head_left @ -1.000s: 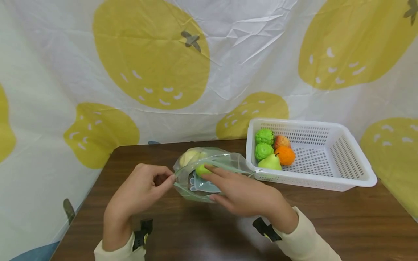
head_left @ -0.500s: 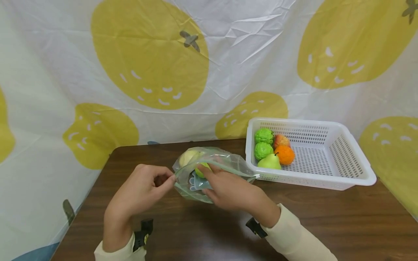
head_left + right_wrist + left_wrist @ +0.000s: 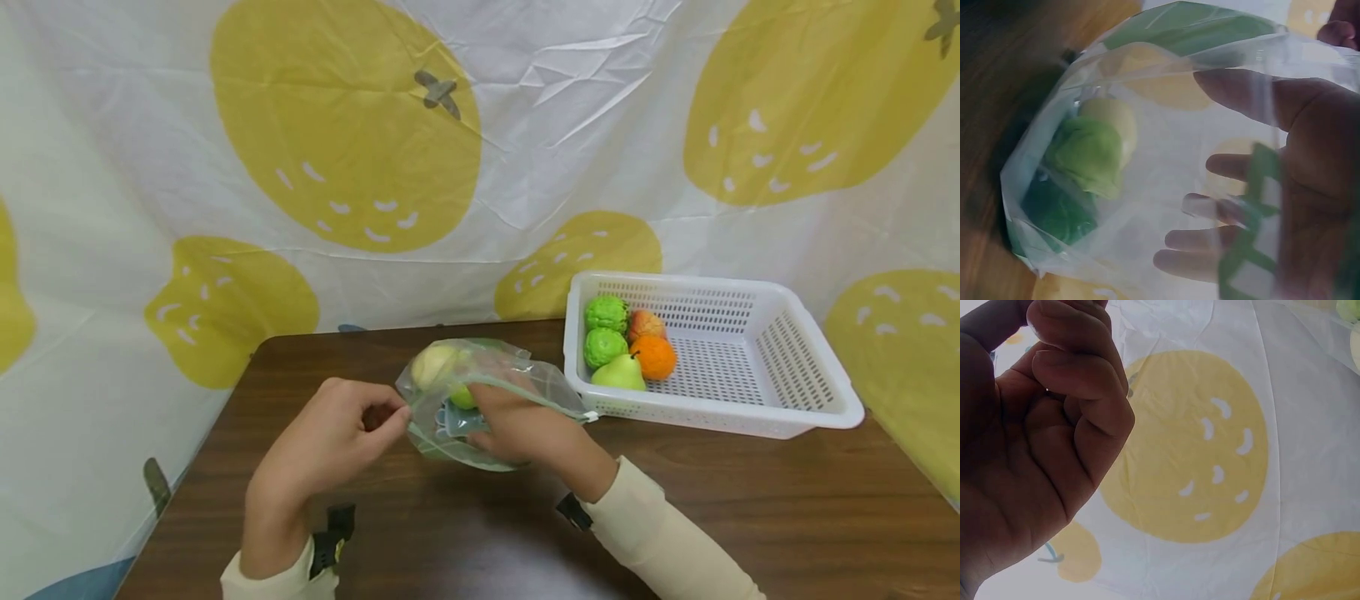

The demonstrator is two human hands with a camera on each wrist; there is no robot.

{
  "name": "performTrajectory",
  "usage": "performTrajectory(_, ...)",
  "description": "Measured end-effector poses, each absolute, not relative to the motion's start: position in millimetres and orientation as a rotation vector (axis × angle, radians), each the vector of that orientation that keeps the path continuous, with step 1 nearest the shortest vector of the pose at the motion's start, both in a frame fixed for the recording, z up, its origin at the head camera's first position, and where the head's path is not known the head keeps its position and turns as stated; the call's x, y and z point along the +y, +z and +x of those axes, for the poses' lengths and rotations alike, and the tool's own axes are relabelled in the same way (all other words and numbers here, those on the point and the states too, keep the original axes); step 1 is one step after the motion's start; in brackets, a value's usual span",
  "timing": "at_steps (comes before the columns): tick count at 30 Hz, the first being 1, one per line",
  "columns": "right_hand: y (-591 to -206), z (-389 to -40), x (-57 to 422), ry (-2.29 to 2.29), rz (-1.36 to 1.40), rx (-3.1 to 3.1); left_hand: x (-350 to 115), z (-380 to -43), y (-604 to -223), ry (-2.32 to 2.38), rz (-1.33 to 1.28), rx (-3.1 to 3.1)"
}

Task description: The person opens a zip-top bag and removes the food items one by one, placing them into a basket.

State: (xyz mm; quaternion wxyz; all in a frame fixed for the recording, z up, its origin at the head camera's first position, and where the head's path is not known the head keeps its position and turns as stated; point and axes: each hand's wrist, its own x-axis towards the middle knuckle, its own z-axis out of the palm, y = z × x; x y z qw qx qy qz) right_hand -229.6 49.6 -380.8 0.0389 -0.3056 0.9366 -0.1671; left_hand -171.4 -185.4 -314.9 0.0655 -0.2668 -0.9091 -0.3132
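Head view: a person's left hand (image 3: 337, 429) pinches the left corner of a clear plastic zip bag with green edging (image 3: 551, 385), which lies between the hands. The right hand (image 3: 517, 425) is inside its mouth; the right wrist view shows those fingers straight and gripping nothing, short of a light green rounded piece of produce (image 3: 1088, 156) and a cream-coloured rounded piece (image 3: 1125, 128) deeper in.

The step looks like reaching inside. A steady left pinch should hold the mouth wide; the right fingers would best stay flat until past the film, then close around one piece without gathering plastic.

The loose film crossing the right palm could snag. Beside the right wrist, the white zip slider (image 3: 591, 416) sits close to a white perforated plastic basket (image 3: 720, 414), which limits room that way. Ahead and right of the right hand, it holds a smooth green pear (image 3: 619, 372), a bright orange round fruit (image 3: 654, 358) and other fruit.
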Motion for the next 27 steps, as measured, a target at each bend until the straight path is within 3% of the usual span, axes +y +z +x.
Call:
performTrajectory(11, -389.1, -246.9, 37.4, -0.563, -0.76, 2.7, -178.6, -174.4, -318.0, -0.938, -0.854, -2.747)
performTrajectory(27, -393.4, -256.7, 34.6, -0.292, -0.819, 2.995, -178.8, -172.3, -316.8, -0.946, -0.876, -2.767)
